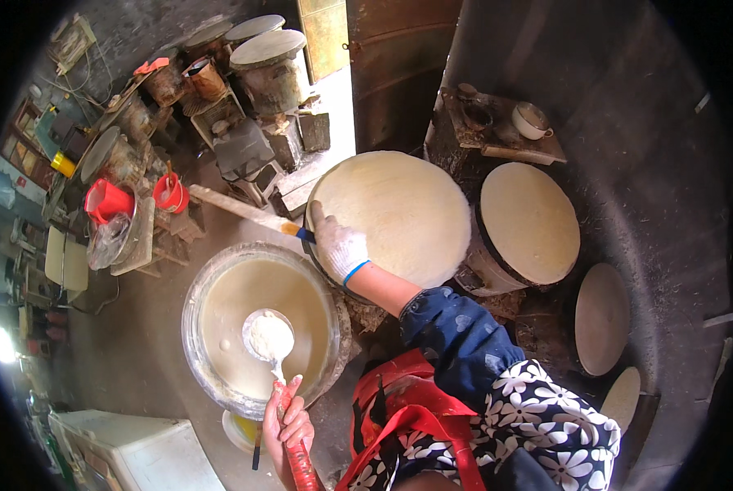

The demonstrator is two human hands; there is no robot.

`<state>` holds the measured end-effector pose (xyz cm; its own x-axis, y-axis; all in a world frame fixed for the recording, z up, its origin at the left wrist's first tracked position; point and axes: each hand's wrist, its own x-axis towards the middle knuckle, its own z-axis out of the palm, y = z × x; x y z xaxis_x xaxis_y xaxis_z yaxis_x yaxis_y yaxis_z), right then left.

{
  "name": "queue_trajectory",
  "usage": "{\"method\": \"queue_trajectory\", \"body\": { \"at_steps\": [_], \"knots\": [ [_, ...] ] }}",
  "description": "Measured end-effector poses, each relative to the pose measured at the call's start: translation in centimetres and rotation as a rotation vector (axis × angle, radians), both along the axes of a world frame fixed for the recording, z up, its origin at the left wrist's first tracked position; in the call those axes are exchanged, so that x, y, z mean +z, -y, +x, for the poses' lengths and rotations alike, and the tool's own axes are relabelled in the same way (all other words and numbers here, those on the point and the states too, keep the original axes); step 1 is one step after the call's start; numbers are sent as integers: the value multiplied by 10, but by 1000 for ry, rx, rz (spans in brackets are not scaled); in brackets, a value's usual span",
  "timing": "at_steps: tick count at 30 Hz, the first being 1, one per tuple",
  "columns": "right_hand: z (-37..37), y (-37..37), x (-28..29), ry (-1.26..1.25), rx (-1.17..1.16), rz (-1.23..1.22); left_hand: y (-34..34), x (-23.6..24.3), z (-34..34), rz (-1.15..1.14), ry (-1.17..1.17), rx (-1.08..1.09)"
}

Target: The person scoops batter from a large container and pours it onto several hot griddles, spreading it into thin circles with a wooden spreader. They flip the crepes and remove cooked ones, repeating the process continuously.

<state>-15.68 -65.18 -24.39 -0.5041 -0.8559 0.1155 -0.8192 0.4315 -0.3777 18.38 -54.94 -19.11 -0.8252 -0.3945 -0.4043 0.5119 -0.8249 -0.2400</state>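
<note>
My left hand (293, 425) grips the red-wrapped handle of a metal ladle (271, 334), whose bowl holds pale batter over a big metal basin (203, 356) of cream batter. My right hand (338, 244), in a white glove, is on a long wooden stick (240, 211) with a blue and yellow band at the left edge of a large round griddle (399, 204). A pale, thin layer covers that griddle's top. The stick reaches out leftward above the basin's far side.
More round griddles (530, 221) stand at the right along a dark wall. A shelf (505, 151) behind holds a white cup (532, 120). Red buckets (107, 203) sit on a cluttered stand at the left. Drums with lids (267, 74) line the back. A white cabinet (137, 442) is at lower left.
</note>
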Motion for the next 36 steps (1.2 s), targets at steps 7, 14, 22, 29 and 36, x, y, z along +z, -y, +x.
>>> {"method": "queue_trajectory", "body": {
  "at_steps": [7, 14, 22, 29, 36],
  "knots": [
    [-43, -31, -16, 237, 41, -182, -8, -27, -28, 15, -58, 40],
    [-174, -145, -38, 56, -439, -52, 5, -26, -39, 48, -123, -24],
    [-176, -168, -79, 592, -525, -319, 43, -6, -41, 47, -192, -66],
    [-146, -147, -99, 722, -379, -475, 74, 5, -38, 64, -249, -159],
    [-101, -106, 30, 314, -504, -418, 105, -9, -53, -48, -195, -289]
  ]
}}
